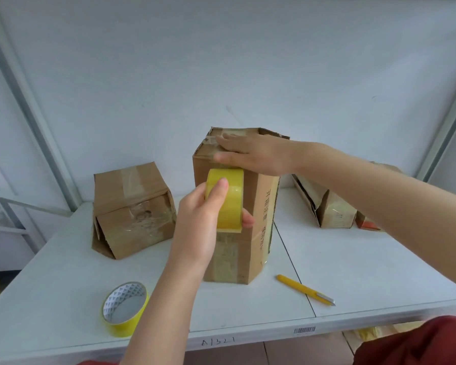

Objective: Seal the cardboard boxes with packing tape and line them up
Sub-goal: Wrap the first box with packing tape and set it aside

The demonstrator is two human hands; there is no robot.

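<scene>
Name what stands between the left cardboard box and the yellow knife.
The tall box, with the left hand holding a tape roll at its front face; head view.

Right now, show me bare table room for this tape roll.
Widest bare patch: table right of the pen, in front of the right boxes. Smaller one between the spare roll and the left box. Crowded around the tall box.

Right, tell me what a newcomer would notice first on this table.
The bright yellow tape roll stands out first, gripped by the left hand against the front of the tall cardboard box at the centre of the table, while the right hand presses flat on the box top. Next, a second yellow roll lies at the front left and a slim yellow tool at the front right.
</scene>
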